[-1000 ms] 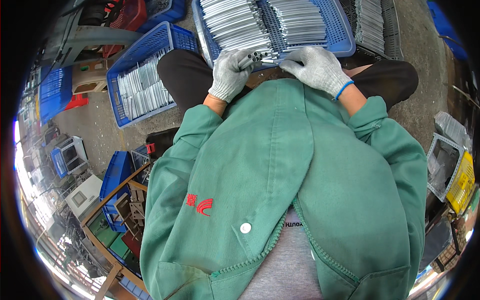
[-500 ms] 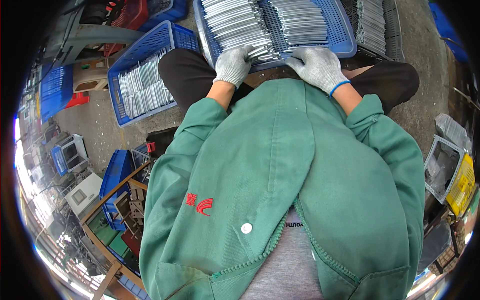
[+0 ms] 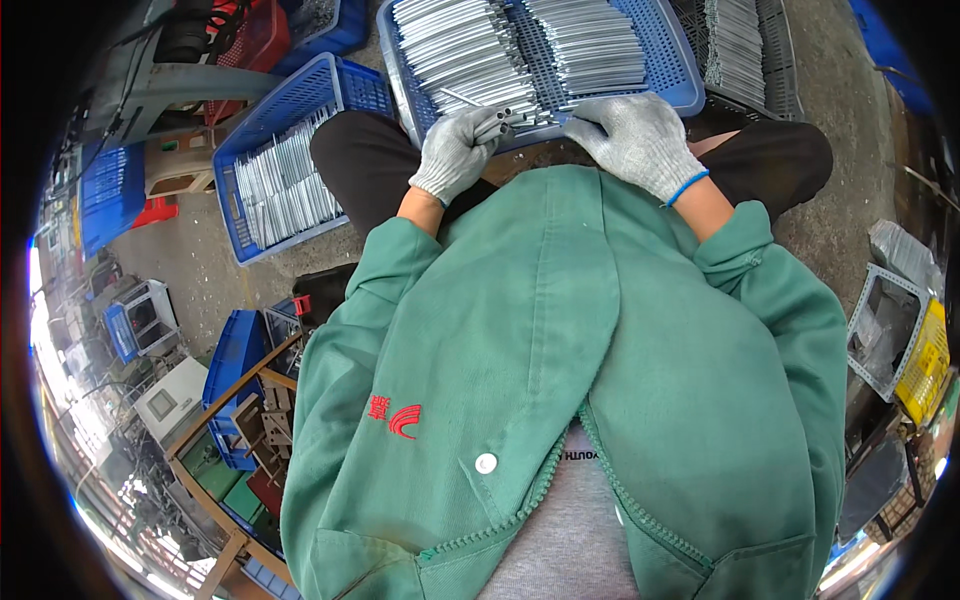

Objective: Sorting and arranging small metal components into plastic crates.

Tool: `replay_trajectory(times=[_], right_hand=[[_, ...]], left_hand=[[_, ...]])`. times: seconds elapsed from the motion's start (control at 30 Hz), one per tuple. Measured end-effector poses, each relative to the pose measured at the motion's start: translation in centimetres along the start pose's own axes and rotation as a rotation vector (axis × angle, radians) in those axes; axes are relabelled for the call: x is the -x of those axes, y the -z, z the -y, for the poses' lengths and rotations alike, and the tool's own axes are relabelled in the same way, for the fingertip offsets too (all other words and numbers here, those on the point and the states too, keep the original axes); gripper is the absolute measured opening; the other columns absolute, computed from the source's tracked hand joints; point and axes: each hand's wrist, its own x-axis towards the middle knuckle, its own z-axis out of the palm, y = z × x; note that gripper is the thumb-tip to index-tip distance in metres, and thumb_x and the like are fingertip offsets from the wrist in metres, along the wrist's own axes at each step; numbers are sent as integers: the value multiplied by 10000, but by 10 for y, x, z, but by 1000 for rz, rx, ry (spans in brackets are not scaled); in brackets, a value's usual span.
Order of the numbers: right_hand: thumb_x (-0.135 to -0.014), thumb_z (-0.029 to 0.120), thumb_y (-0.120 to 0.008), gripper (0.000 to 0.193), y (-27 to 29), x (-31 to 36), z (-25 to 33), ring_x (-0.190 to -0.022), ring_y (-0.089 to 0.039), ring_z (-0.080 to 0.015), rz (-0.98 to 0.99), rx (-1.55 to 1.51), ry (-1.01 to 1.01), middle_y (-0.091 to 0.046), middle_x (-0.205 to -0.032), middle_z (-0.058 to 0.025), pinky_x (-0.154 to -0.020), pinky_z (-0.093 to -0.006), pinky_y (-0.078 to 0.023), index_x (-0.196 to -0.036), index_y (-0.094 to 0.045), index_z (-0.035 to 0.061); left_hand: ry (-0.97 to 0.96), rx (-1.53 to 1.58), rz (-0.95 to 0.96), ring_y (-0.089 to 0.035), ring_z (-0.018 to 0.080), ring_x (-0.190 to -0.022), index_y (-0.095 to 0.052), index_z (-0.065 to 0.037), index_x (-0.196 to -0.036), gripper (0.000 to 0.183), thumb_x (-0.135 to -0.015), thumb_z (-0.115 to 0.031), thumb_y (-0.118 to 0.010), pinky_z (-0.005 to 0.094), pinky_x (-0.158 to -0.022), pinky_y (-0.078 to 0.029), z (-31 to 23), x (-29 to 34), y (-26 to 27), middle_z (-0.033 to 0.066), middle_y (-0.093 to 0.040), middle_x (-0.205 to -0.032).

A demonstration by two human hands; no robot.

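In my gloved left hand (image 3: 455,152) is a small bunch of metal tubes (image 3: 492,124), their open ends pointing right. The fingers are wrapped round it, just above the near left edge of a blue plastic basket (image 3: 683,62). Two groups of straight silvery tubes fill that basket: a left stack (image 3: 455,50) and a right stack (image 3: 588,48). My gloved right hand (image 3: 640,142), with a blue band at its cuff, is at the basket's near rim below the right stack. Its thumb and fingers are apart, and I see nothing held there; the fingertips are partly hidden.
To the left, another blue basket (image 3: 228,205) holds more tubes. A dark crate (image 3: 782,60) of tubes stands at the right of the middle basket. My bent legs flank the near side. A wooden-framed bench (image 3: 215,480) is at lower left, a metal frame (image 3: 885,330) at right.
My left hand has lifted slightly and turned, bringing the tubes' ends into clearer view. The right hand has stayed near the rim, shifting only a little.
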Motion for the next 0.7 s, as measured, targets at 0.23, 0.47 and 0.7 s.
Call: replay_trajectory(times=[0.23, 0.47, 0.7], right_hand=[[-918, 358, -627, 279, -3, -2, -1, -633, -668, -293, -23, 92, 142, -729, -719, -65, -650, -388, -517, -863, -775, 128], [-930, 386, -606, 317, -4, -4, 5, -647, -683, -293, 76, 149, 76, -734, -729, -72, -642, -405, -532, -860, -775, 127], [-922, 378, -621, 300, -1, -3, 13, -638, -667, -300, 87, 97, 31, -723, -707, -70, -630, -402, -509, -866, -778, 130]], left_hand=[[-269, -4, -71, -627, 178, -699, -775, -96, -1117, 335, -806, 5, -701, 311, -667, -519, 5, -2, -3, 57, -720, -923], [-219, 36, -71, -606, 185, -690, -788, -118, -1097, 377, -756, 9, -689, 337, -697, -514, -20, 2, 4, 47, -711, -876], [-239, -102, -164, -609, 209, -686, -799, -138, -1073, 395, -719, -3, -686, 341, -705, -510, -37, 4, 11, 53, -715, -847]])
